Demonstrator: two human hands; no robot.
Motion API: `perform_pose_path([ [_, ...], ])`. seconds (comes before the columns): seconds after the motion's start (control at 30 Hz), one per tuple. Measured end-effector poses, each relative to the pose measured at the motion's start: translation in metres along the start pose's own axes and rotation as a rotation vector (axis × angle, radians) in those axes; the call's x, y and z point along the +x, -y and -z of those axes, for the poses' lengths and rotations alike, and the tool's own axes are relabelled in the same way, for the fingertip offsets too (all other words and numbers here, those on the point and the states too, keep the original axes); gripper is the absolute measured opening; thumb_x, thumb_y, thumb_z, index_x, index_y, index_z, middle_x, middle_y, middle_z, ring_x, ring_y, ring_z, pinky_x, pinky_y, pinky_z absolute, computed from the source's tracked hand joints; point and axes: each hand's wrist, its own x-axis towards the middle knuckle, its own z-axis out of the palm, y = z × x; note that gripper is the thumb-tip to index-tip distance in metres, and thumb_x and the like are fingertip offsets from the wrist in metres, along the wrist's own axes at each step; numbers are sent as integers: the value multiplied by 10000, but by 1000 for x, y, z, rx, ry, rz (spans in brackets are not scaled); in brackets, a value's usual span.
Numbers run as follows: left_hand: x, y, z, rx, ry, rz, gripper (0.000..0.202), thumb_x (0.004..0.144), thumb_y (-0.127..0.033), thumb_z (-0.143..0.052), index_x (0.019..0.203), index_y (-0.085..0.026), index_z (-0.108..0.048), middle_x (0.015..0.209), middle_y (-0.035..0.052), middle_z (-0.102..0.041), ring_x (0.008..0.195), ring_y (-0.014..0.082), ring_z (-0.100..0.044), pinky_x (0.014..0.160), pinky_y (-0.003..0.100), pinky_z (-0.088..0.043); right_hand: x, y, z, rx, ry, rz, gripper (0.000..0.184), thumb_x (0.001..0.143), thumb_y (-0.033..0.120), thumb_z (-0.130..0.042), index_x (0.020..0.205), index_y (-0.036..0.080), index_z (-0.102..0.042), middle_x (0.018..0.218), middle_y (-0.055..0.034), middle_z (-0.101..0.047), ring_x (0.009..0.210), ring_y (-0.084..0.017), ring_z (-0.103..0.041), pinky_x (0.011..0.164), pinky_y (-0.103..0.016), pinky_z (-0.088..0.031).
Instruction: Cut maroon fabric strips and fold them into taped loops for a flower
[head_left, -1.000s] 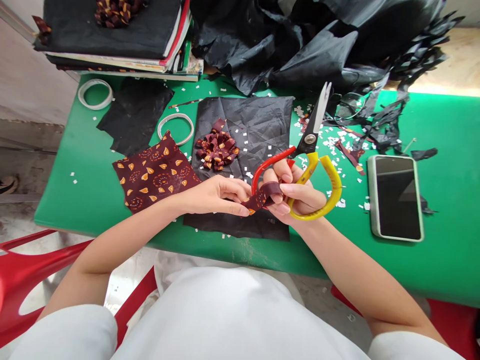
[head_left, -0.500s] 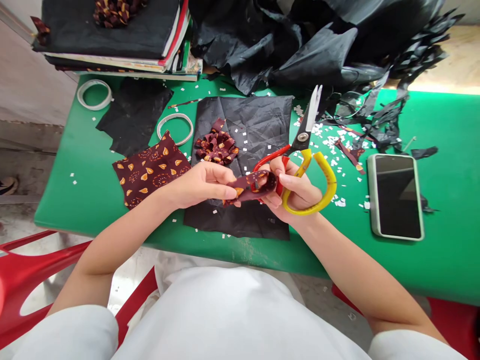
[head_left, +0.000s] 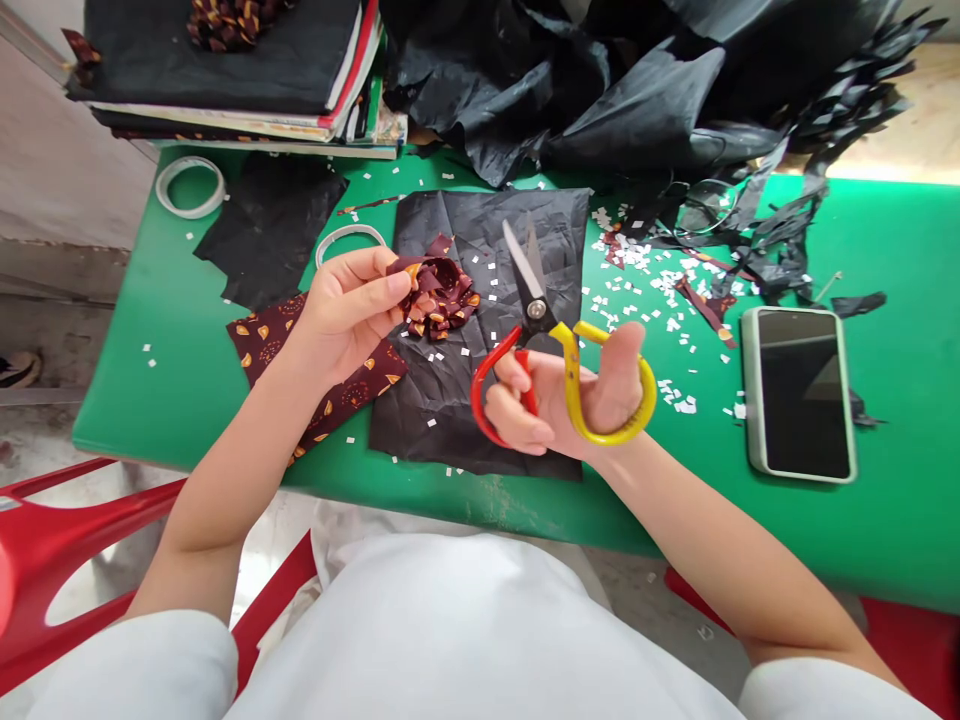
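My left hand (head_left: 341, 315) pinches a looped strip of maroon patterned fabric (head_left: 448, 268) between thumb and fingers. It holds the strip over a small heap of maroon fabric loops (head_left: 444, 318), so where one ends and the other begins is hard to see. In my right hand (head_left: 551, 395) are the scissors (head_left: 537, 309), with one red and one yellow handle, fingers and thumb through the loops. Their blades point up and away, slightly parted. Below both lies a black fabric sheet (head_left: 480, 420). Under my left wrist a maroon patterned fabric piece (head_left: 341, 405) is partly covered.
Two tape rolls (head_left: 190, 188) (head_left: 350, 236) lie left on the green table (head_left: 135, 390). A phone (head_left: 797, 390) rests at the right, near white paper bits (head_left: 637, 253) and black scraps (head_left: 772, 240). Stacked books (head_left: 225, 85) and crumpled black sheeting (head_left: 600, 90) stand behind.
My left hand has carried the fabric strip left and away to the heap. The scissors have swung up in my right hand, from hanging across it to a finger-and-thumb hold, blades now further apart.
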Motion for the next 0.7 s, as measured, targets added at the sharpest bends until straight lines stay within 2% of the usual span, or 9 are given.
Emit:
perform_pose_path([
  [0.1,0,2,1,20,26,-62,176,715,-230,-718,658,-143,-576,647,-42,-624,596,66,-620,613,184,-522,-2,-3,-3,35,156,-110,742,589,913,-263,761,213,-435,564,26,-464,498,-123,-447,481,-274,-400],
  [0.23,1,5,3,70,43,-119,211,678,-271,-753,656,-151,-580,648,-46,-623,589,61,-611,592,171,-522,-4,-10,-4,145,239,-138,760,636,897,-194,800,191,-423,609,17,-463,524,-119,-427,514,-290,-399],
  [0.37,1,7,2,136,69,-149,250,649,-307,-774,654,-158,-573,655,-44,-615,585,65,-603,583,181,-523,-4,-15,-3,213,259,-136,788,663,879,-110,815,175,-429,610,12,-461,515,-121,-417,527,-314,-403],
  [0.6,-3,10,1,301,164,-186,262,642,-320,-771,618,-160,-565,615,-33,-550,595,79,-557,553,199,-483,-2,-15,-1,241,219,-127,772,689,860,-120,811,169,-439,627,5,-477,507,-113,-403,511,-284,-370],
  [0.7,-6,9,4,353,235,-126,232,659,-277,-757,623,-153,-564,634,-27,-543,607,77,-542,561,199,-462,-2,-13,2,218,195,-88,757,696,854,-147,820,169,-443,626,6,-483,515,-115,-413,507,-269,-359],
])
